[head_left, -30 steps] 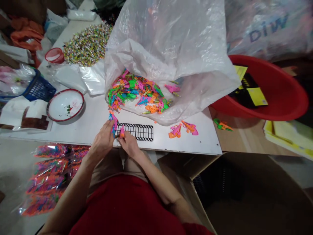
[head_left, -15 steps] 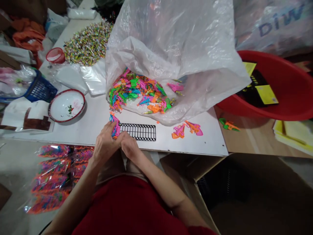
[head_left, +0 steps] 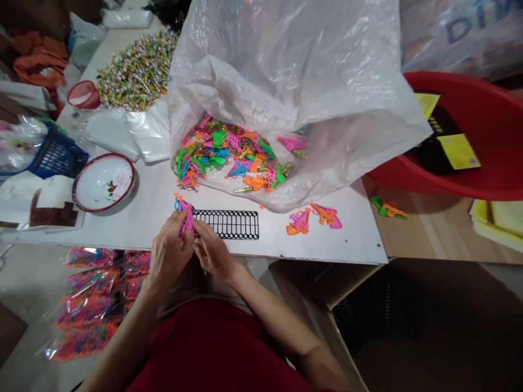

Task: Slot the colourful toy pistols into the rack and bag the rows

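Note:
My left hand (head_left: pixel 170 243) is closed on several small pink and blue plastic toy pieces (head_left: pixel 187 215) at the left end of a black plastic grid (head_left: pixel 232 224). The grid, with rows of round holes along both long sides, lies near the table's front edge. My right hand (head_left: pixel 214 248) has its fingers bent over the grid's left end, beside the toy pieces; its fingertips are partly hidden. To the right of the grid lie pink and orange toy pieces (head_left: pixel 299 222), with a similar orange and pink pair (head_left: pixel 327 215) close by.
A large clear plastic bag (head_left: pixel 286 81) holds many colourful toy pieces (head_left: pixel 229 149) behind the grid. A white bowl (head_left: pixel 102 182), a blue basket (head_left: pixel 61 155) and a heap of small yellowish pieces (head_left: pixel 137 71) are at left. A red tub (head_left: pixel 494 136) stands right. Packed bags (head_left: pixel 90 305) lie below.
Both hands have shifted slightly left, with the toy pieces moving too. My right hand has turned and its fingers now reach onto the grid's left end. The view has shifted a little.

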Demonstrator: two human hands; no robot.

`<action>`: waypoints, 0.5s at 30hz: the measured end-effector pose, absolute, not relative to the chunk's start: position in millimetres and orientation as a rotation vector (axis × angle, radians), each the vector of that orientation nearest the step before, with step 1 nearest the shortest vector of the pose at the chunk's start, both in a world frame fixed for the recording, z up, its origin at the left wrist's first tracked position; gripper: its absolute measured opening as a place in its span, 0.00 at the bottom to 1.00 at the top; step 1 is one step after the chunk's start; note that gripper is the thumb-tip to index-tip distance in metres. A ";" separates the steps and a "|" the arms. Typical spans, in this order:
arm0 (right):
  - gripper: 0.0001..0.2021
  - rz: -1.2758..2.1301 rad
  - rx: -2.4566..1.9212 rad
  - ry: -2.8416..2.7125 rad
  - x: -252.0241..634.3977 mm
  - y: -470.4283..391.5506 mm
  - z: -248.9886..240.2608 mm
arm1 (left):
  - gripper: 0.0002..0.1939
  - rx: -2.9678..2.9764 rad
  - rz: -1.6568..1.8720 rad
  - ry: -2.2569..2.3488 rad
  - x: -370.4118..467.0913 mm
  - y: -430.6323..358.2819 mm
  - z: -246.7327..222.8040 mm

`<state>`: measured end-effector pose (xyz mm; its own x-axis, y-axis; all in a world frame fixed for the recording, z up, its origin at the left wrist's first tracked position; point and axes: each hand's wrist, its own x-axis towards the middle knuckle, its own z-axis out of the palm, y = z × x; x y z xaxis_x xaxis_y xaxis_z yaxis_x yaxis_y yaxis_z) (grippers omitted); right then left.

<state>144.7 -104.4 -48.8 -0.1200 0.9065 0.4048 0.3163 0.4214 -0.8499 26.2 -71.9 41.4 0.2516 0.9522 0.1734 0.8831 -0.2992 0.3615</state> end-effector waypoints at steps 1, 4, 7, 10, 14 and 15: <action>0.30 0.722 -1.059 -1.688 138.7 -106.7 -50.3 | 0.23 2.323 0.538 1.738 26.2 -71.9 41.8; 0.31 0.695 -1.049 -1.733 127.8 -112.1 -56.0 | 0.22 2.319 0.547 1.727 24.1 -72.1 41.1; 0.30 0.744 -1.014 -1.836 147.6 -102.3 -55.7 | 0.22 2.324 0.583 1.715 19.7 -72.2 36.6; 0.22 0.725 -1.128 -2.042 200.3 -63.8 -37.3 | 0.23 2.331 0.610 1.669 14.9 -71.4 30.5; 0.17 0.287 -1.833 -2.059 273.6 20.7 -3.6 | 0.23 2.339 0.623 1.598 11.6 -70.1 27.0; 0.17 0.206 -1.928 -2.095 285.3 40.7 0.9 | 0.23 2.339 0.635 1.593 11.5 -69.8 26.9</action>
<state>285.3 40.7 0.9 -0.0652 0.9916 0.1121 0.9506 0.0959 -0.2953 11.5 -69.8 26.9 0.3109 0.9253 0.2170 0.8206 -0.3765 0.4299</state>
